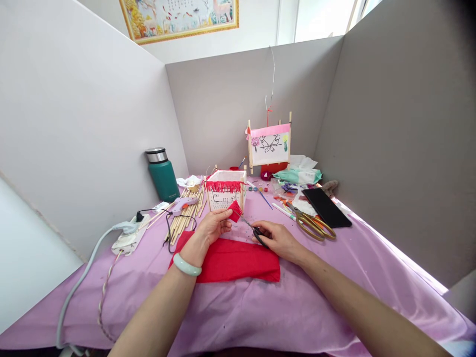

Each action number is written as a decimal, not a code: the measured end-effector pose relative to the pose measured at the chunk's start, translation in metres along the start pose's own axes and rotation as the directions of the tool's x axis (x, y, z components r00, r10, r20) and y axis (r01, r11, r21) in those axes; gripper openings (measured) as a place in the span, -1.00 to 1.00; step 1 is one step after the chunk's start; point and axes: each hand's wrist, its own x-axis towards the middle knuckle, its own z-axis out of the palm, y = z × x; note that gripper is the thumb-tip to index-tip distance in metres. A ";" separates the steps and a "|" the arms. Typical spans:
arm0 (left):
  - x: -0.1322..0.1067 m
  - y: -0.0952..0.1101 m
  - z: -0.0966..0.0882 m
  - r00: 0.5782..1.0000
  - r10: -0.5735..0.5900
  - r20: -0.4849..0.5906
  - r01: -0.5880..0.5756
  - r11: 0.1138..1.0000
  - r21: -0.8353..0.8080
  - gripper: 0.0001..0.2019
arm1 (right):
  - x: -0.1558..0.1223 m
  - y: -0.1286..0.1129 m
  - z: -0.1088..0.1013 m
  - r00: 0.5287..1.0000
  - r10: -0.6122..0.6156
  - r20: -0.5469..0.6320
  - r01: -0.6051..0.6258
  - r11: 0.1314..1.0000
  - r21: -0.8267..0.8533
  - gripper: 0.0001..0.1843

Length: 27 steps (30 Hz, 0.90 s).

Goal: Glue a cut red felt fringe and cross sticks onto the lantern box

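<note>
Between the thumb and fingers of my left hand [213,227] is a small piece of red cloth [235,211], held up over the table. My right hand [277,239] grips black-handled scissors [259,237], whose blades point up and left toward the cloth piece. Whether the blades touch it I cannot tell. Below both hands a larger red cloth [238,262] lies flat. Just behind the held piece stands a box-shaped lantern [225,194] with a drawn house on its white side and red fringe along its top edge.
Wooden sticks [182,225], a glue gun [184,204], a power strip [130,240] and a green bottle [163,176] are at left. A second lantern [270,144] stands behind. Large gold-handled scissors [316,228], a black phone [327,207] and a wipes pack [299,175] lie right. Grey partitions enclose the table.
</note>
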 end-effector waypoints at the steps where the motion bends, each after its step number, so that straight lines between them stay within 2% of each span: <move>1: 0.000 0.000 0.000 1.000 0.001 0.001 -0.001 1.000 -0.001 -0.94 | 0.000 0.000 0.000 1.000 -0.002 -0.003 0.002 1.000 -0.005 -0.64; 17: 0.002 -0.002 -0.002 1.000 0.007 0.010 -0.007 1.000 0.002 -0.93 | -0.001 -0.001 -0.002 0.999 -0.045 -0.016 0.044 0.998 -0.054 -0.64; 27: 0.000 -0.001 0.002 1.000 0.002 -0.004 -0.002 1.000 0.013 -0.92 | 0.000 -0.001 0.000 0.999 -0.026 -0.019 0.025 0.999 -0.045 -0.63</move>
